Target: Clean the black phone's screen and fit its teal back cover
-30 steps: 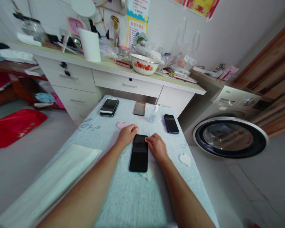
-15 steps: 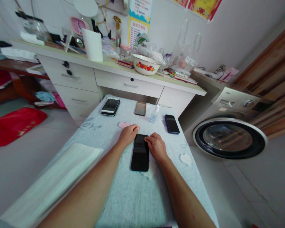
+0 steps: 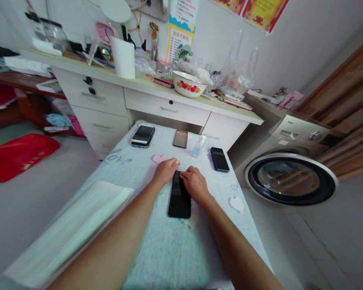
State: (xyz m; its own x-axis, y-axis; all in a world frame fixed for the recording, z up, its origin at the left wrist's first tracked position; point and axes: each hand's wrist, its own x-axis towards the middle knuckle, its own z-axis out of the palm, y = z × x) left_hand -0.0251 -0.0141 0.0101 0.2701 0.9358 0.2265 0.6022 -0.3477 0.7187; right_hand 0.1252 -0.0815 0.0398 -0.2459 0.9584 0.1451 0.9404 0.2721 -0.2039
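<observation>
A black phone (image 3: 180, 201) lies flat, screen up, on the cloth-covered table (image 3: 157, 257). At its upper left corner is my left hand (image 3: 165, 170), fingers closed together beside the phone's edge; what they hold, if anything, is hidden. My right hand (image 3: 195, 182) is over the phone's upper right part, its fingers pinched on something small at the screen that I cannot make out. Beyond the hands lie a brown phone case (image 3: 180, 139), a clear spray bottle (image 3: 197, 146) and, to the right, a blue-edged phone (image 3: 220, 159). Stacked phones (image 3: 143, 135) sit at the far left.
A pale folded cloth (image 3: 69, 233) lies along the table's left side. Behind the table, a desk (image 3: 151, 85) carries a flowered bowl (image 3: 189, 85), a white paper roll (image 3: 123, 58) and plastic bags. A washing machine (image 3: 284, 137) with its round door stands at the right.
My right hand has moved slightly left across the upper part of the phone. My left hand stays near the corner. The whole view has shifted a little.
</observation>
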